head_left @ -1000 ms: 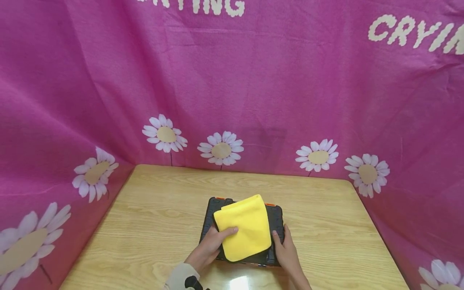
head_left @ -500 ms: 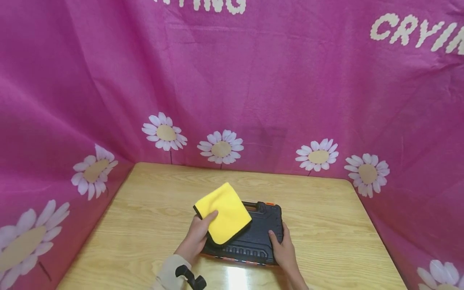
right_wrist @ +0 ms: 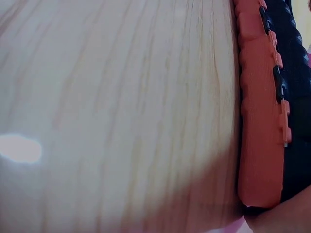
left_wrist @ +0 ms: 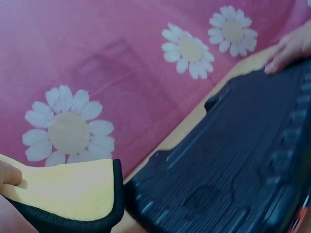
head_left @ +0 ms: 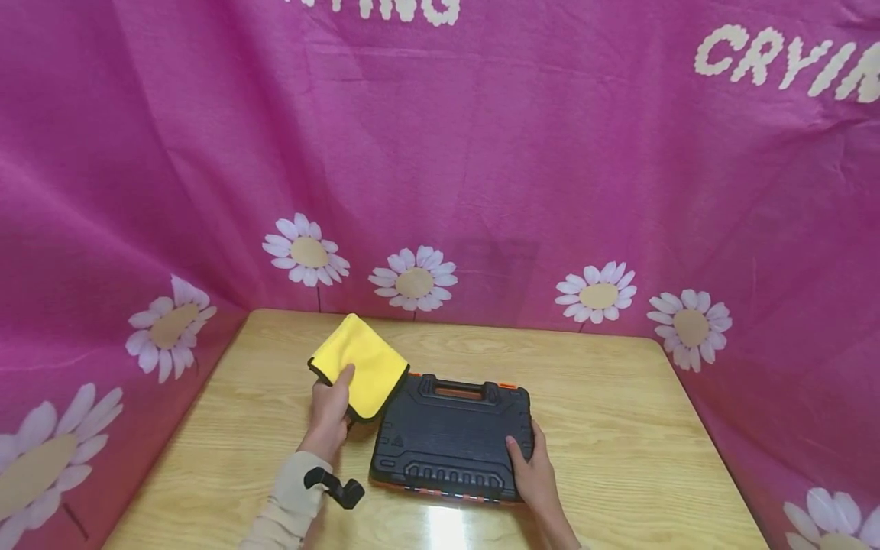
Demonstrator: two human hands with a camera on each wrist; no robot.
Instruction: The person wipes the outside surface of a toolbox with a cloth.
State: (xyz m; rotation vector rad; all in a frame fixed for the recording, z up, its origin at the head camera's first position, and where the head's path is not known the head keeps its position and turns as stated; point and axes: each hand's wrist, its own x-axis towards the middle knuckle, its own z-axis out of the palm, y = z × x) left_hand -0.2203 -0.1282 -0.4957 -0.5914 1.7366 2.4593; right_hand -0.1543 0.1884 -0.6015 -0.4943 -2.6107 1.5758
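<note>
My left hand (head_left: 331, 405) pinches a folded yellow cloth (head_left: 367, 367) with black edging, thumb on top and the other fingers hidden beneath. In the head view the cloth is held up just left of a black carrying case (head_left: 447, 428), its right corner overlapping the case's far left corner. The case lies flat on the table with its handle on the far side. My right hand (head_left: 535, 467) grips the case's right end, thumb on the lid and fingers along the side. In the right wrist view the case's orange lower half (right_wrist: 262, 126) and hinges show.
The wooden table (head_left: 619, 428) reaches back to a pink curtain (head_left: 481, 168) printed with daisies and white letters. The curtain also closes off both sides. A black wrist mount (head_left: 335, 487) sits on the left sleeve.
My left hand has carried the yellow cloth off the case, to the left and away from me, uncovering the lid and handle. My right hand stays at the case's right end.
</note>
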